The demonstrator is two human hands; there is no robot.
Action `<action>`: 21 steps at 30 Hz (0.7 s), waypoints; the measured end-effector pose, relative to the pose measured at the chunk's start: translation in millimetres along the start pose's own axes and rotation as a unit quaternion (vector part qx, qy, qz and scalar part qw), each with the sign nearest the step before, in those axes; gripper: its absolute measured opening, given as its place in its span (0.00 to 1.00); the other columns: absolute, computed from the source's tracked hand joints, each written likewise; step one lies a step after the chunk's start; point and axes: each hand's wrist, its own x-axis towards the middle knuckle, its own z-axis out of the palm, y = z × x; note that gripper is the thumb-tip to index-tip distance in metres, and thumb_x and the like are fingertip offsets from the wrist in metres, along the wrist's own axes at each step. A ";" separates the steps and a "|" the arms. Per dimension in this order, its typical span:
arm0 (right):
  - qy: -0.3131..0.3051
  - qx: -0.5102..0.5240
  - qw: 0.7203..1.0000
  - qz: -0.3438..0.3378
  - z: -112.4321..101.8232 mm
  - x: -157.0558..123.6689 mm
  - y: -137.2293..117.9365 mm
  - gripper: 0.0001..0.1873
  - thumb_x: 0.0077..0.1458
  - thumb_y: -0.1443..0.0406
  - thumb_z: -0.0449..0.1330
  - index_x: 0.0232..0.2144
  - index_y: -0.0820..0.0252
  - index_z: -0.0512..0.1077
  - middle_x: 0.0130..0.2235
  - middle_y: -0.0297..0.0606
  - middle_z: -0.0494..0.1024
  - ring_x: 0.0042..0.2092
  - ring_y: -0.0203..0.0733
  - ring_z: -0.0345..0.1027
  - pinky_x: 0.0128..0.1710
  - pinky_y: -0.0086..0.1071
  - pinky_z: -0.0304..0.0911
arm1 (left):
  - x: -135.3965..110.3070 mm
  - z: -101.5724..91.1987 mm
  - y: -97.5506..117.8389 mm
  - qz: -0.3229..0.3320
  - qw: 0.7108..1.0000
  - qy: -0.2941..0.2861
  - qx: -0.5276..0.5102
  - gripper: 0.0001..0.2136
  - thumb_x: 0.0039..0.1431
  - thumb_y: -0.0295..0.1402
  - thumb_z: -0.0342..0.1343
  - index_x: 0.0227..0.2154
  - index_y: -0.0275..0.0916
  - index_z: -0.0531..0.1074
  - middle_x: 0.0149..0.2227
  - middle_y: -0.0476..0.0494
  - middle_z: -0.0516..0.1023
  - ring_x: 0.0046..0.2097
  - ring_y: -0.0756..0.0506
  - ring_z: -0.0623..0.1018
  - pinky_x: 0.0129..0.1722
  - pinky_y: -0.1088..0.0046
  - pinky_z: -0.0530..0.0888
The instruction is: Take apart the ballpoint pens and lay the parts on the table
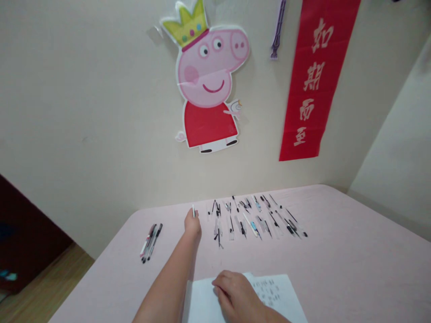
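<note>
Pens (155,241): whole ones grouped left of left fingers (189,218), which are closed on white stick (193,210); loose parts (253,225) unassembled, rightward; right fingers (225,283) curled on paper (201,298), any hold unclear.

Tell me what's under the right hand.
Under the right hand lies white paper, with handwriting visible to the hand's right. The part directly beneath is covered, so any writing there cannot be seen.

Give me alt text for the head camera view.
A person's left hand holds a slim pale item beside rows of pen parts on a pink table, while the right hand rests on paper. Pens lie at left; a cartoon pig and red banner decorate the wall.
</note>
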 end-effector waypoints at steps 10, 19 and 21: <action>0.012 0.033 0.999 0.002 8.1 0.8 12.4 0.13 0.52 0.72 0.52 0.36 0.59 0.75 0.36 0.40 0.78 0.39 0.41 0.71 0.40 0.29 0.62 | 21.6 11.6 -6.3 0.033 0.998 -0.027 0.050 0.19 0.48 0.18 0.56 0.44 0.38 0.72 0.47 0.36 0.75 0.56 0.40 0.69 0.55 0.69 0.63; 0.004 0.033 0.999 -0.013 9.6 4.6 17.6 0.14 0.51 0.71 0.52 0.35 0.60 0.76 0.34 0.41 0.79 0.36 0.41 0.71 0.37 0.29 0.64 | 27.8 14.6 -17.7 0.084 0.990 -0.046 0.102 0.17 0.49 0.19 0.53 0.42 0.38 0.73 0.51 0.36 0.73 0.59 0.41 0.66 0.58 0.67 0.61; 0.007 0.033 0.999 -0.012 9.4 4.8 17.0 0.14 0.51 0.71 0.51 0.35 0.60 0.76 0.33 0.41 0.79 0.36 0.41 0.71 0.37 0.29 0.64 | 29.3 14.8 -18.0 0.094 0.987 -0.051 0.118 0.17 0.48 0.18 0.52 0.41 0.38 0.73 0.52 0.35 0.72 0.60 0.41 0.65 0.59 0.67 0.59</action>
